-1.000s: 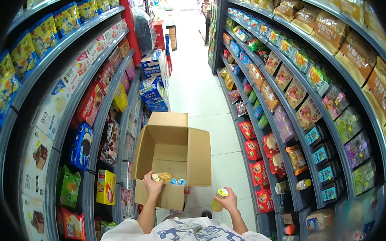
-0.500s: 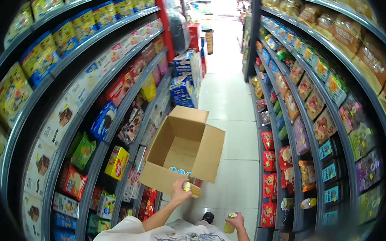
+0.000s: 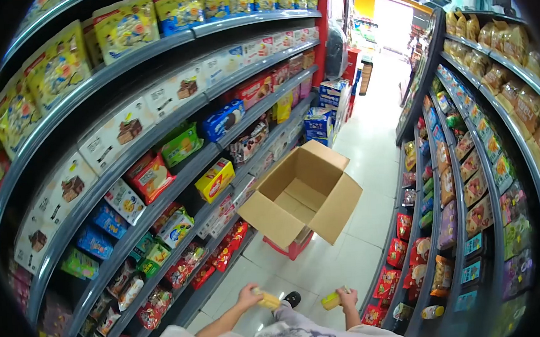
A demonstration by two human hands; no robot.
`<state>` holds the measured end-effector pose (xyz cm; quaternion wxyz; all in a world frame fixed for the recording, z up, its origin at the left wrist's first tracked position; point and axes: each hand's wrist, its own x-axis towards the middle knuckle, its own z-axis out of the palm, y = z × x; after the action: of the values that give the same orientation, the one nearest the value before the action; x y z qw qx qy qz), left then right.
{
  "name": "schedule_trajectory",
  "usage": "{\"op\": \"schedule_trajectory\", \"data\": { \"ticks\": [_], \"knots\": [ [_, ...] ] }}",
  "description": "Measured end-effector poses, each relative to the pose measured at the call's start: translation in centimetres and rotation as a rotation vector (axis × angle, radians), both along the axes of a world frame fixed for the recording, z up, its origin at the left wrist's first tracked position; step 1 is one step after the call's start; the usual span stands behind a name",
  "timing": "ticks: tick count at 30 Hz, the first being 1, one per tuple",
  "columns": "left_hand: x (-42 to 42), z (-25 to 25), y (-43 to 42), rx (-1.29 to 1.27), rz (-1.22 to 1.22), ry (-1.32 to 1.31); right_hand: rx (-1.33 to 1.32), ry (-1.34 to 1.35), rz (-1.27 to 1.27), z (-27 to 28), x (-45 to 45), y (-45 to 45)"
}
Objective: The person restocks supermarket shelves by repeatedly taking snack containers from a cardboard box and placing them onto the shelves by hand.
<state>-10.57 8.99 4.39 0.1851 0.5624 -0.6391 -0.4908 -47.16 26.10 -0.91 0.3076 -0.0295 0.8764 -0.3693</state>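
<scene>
My left hand [image 3: 249,295] is closed around a pale yellow container [image 3: 268,300], low in front of my body. To the right, my right hand [image 3: 348,298] grips a yellow-green container [image 3: 331,300] that lies tilted on its side. Both hands are apart and nearer to me than the open cardboard box [image 3: 296,188]. The box's flaps are spread, and its front flap hides part of the inside. Under it shows a red stool or stand [image 3: 289,247].
Snack shelves [image 3: 155,206] line the left side, with a yellow box [image 3: 215,180] on one. More shelves [image 3: 468,175] rise on the right. Blue cartons [image 3: 320,125] stand beyond the cardboard box. My shoe [image 3: 293,298] is on the tiled floor.
The view has swung left. My left hand with its container has come away from the box's edge toward my body. My right hand still holds its container, now tilted further.
</scene>
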Motion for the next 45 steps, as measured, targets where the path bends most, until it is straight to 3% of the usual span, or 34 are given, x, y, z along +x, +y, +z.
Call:
{"op": "schedule_trajectory", "data": {
  "ticks": [2,4,7,8,10,12,15,17,18,20,22,25,26,27,30,32,36,38,45],
  "knots": [
    [6.9,-5.8,2.8,0.306,0.374,0.002,-0.019,0.011,0.088,-0.1,0.3,0.6],
    [14.7,-11.6,7.2,0.394,0.713,0.015,0.069,-0.074,0.225,0.9,1.4,0.7],
    [25.9,-13.0,15.9,0.306,0.815,-0.367,0.068,-0.265,0.346,3.9,5.6,-1.3],
    [28.3,-11.4,19.2,0.196,0.743,-0.654,0.046,-0.325,0.369,4.8,7.8,-2.2],
    [31.9,-6.2,25.5,0.285,0.782,-0.746,0.003,-0.415,0.497,2.1,11.4,-4.2],
    [34.6,-5.3,33.9,0.236,1.014,-0.722,0.025,-0.255,0.747,5.4,17.6,-6.3],
    [34.2,-1.3,43.6,0.476,1.227,-0.791,0.022,0.016,1.292,8.4,25.7,-8.7],
    [35.9,-8.2,51.9,0.638,0.873,-0.832,-0.045,0.196,1.617,9.3,30.5,-10.3],
    [34.3,-9.1,54.0,0.778,0.875,-0.915,-0.066,0.23,1.698,9.7,32.6,-10.6],
    [29.0,-8.6,56.5,0.885,1.238,-0.83,-0.1,0.312,1.889,10.9,35.9,-10.8],
    [24.5,-6.8,56.0,0.907,1.563,-0.694,-0.1,0.297,1.978,10.7,37.9,-10.7],
    [21.6,-5.3,54.5,0.939,1.641,-0.351,-0.046,0.319,2.123,10.4,40.1,-11.1],
    [21.2,-4.5,53.4,0.851,1.799,-0.164,-0.025,0.336,2.175,10.7,40.7,-11.2],
    [20.8,-4.7,52.7,0.822,1.744,-0.342,0.005,0.35,2.227,10.8,41.1,-11.2],
    [22.4,-9.0,51.5,0.531,1.968,-0.386,-0.046,0.21,2.274,12.4,43.9,-11.6],
    [25.1,-5.1,48.2,0.419,2.057,-0.455,-0.099,0.169,2.338,11.5,46.1,-12.4],
    [30.8,-1.2,42.5,0.155,1.987,-0.502,-0.147,0.232,2.386,16.1,53.2,-12.9],
    [33.4,-1.0,39.9,0.007,1.834,-0.593,-0.224,0.213,2.441,15.9,56.2,-13.7],
    [35.5,8.2,29.3,-0.223,1.787,-0.377,-0.382,-0.018,2.572,16.9,63.9,-14.0]
  ]
}}
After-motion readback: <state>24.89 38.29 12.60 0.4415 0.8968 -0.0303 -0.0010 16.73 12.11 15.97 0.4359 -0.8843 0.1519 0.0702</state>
